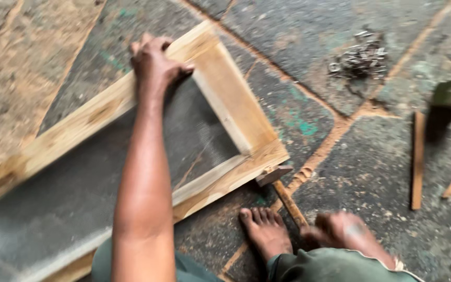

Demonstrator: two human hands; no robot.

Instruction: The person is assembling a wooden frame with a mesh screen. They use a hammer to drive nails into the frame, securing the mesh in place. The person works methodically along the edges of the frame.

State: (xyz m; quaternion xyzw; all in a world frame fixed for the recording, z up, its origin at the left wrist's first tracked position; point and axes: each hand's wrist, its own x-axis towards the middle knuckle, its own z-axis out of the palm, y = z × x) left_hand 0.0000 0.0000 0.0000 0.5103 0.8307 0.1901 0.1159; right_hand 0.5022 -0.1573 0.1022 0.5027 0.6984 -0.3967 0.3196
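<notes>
Apparently left hand (155,60) grips frame (225,94) far edge.

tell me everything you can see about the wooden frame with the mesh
The wooden frame is a rectangle of pale, rough-sawn battens with grey mesh stretched across its opening. It lies flat and askew on the stone floor, running out of view at the lower left. The left hand presses on its far rail, fingers curled over the edge. A hammer head rests against its near corner.
</notes>
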